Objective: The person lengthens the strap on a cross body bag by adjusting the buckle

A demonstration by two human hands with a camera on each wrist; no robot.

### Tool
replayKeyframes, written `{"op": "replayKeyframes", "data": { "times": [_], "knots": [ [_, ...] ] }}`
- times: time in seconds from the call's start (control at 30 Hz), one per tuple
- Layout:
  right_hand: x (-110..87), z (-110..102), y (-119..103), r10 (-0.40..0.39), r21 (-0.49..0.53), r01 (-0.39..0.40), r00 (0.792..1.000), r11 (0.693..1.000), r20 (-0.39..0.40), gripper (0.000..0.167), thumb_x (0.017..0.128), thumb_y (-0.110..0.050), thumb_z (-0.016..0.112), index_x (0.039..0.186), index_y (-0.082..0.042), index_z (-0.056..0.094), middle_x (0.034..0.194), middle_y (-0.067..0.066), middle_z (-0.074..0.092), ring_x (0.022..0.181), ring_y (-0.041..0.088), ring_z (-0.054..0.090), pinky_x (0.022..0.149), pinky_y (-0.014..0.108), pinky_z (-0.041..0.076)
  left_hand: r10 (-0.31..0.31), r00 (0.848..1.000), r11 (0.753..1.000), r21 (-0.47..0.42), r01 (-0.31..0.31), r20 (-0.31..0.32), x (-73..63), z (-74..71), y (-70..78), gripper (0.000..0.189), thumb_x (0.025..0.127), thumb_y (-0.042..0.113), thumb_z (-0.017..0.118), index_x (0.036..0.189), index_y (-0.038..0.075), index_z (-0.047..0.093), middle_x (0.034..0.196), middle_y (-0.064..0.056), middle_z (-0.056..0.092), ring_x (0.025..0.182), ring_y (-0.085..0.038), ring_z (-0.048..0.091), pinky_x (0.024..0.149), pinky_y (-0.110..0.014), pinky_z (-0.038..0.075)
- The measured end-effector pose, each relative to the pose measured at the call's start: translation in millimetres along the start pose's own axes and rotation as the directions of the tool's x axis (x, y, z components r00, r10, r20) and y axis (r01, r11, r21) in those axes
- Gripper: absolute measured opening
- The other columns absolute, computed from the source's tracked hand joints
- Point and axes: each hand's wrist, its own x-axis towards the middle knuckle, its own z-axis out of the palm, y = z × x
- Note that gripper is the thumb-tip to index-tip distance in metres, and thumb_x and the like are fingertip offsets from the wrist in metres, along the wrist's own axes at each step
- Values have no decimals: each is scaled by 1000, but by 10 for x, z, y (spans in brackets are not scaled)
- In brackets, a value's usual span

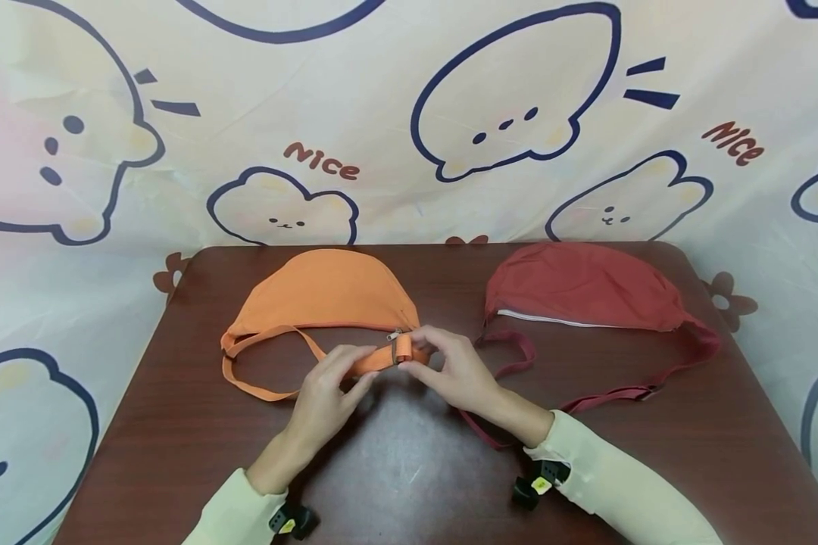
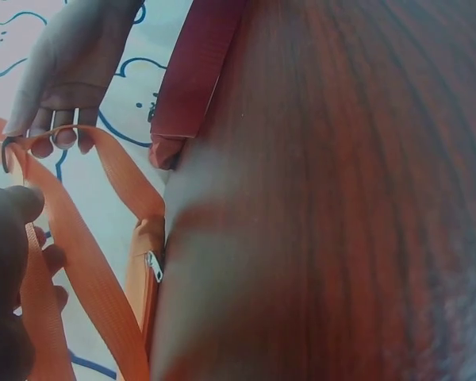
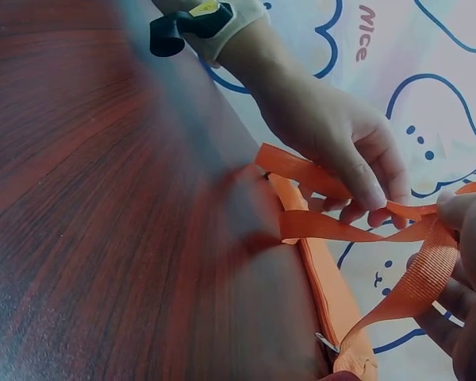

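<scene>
An orange waist bag (image 1: 330,291) lies on the left half of the table, its zipper pull near the right end. Above the table edge nearest me, my left hand (image 1: 323,397) pinches the bag's orange strap (image 1: 369,362) between thumb and fingers. To its right, my right hand (image 1: 460,375) grips a folded part of the same strap beside a dark slider ring (image 2: 7,155). The left wrist view shows the strap running through this ring. A loose loop of strap hangs to the left of my left hand. Fingers partly hide the strap's end.
A dark red waist bag (image 1: 579,284) with a white zipper lies at the right, its strap (image 1: 613,395) trailing toward me and passing under my right forearm. The brown wooden table (image 1: 409,477) meets a printed cloth (image 1: 382,91) behind.
</scene>
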Motion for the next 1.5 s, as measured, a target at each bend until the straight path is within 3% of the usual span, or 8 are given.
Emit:
{"op": "replayKeyframes", "data": {
  "times": [0.1,0.3,0.47,0.67,0.83,1.17,1.37,1.5],
  "knots": [
    [-5,6,-1,2,1,-2,1000,1000,5,25,90,-15,80,112,-12,70,100,-4,70,85,9,64,76,34,56,2,1000,1000,-14,-2,8,0,-3,-3,43,81,0,85,121,8,71,110,-4,70,94,-16,67,78,-33,54],
    [2,27,9,-11,19,11,1000,1000,18,25,90,-12,79,113,-11,69,101,-3,70,84,9,64,73,43,56,1,1000,998,-67,0,27,27,-4,5,43,82,0,83,123,6,70,109,-6,70,95,-19,67,81,-31,53],
    [2,51,24,-17,13,16,999,1000,46,28,91,-14,78,117,-9,68,106,-1,70,86,9,64,74,38,57,15,1000,996,-91,-12,27,47,1,38,44,82,-1,82,124,6,70,109,-7,70,95,-20,67,80,-30,54],
    [9,63,26,-20,7,20,999,1000,40,35,92,-14,78,123,-9,65,105,-1,69,86,10,62,75,41,57,15,1000,996,-91,-13,27,68,-2,49,45,83,-1,82,125,6,70,109,-5,71,95,-18,67,79,-30,53],
    [13,62,24,-28,0,28,999,1000,32,38,91,-12,78,125,-8,60,101,-1,68,86,10,63,77,32,55,9,1000,995,-103,-6,29,72,-1,50,45,83,-1,82,126,5,69,110,-8,71,97,-21,68,83,-28,53],
    [9,78,17,-24,2,23,999,1000,46,37,91,-14,78,124,-8,63,103,0,68,88,17,64,75,39,56,17,999,994,-110,-14,27,82,0,75,46,83,0,82,127,6,69,111,-6,71,97,-19,67,82,-30,53],
    [8,77,26,-38,0,38,998,999,51,36,93,-14,77,125,-9,62,104,-1,68,87,21,65,76,36,55,16,1000,996,-86,-14,21,89,-1,73,47,82,2,83,127,8,70,112,-4,72,98,-17,67,82,-32,54],
    [7,79,31,-46,2,46,998,999,49,35,93,-14,76,125,-10,63,105,-2,69,89,16,64,78,34,55,6,1000,996,-90,-4,23,90,-5,73,47,82,2,83,127,7,70,112,-5,72,98,-18,67,82,-31,54]
  ]
}}
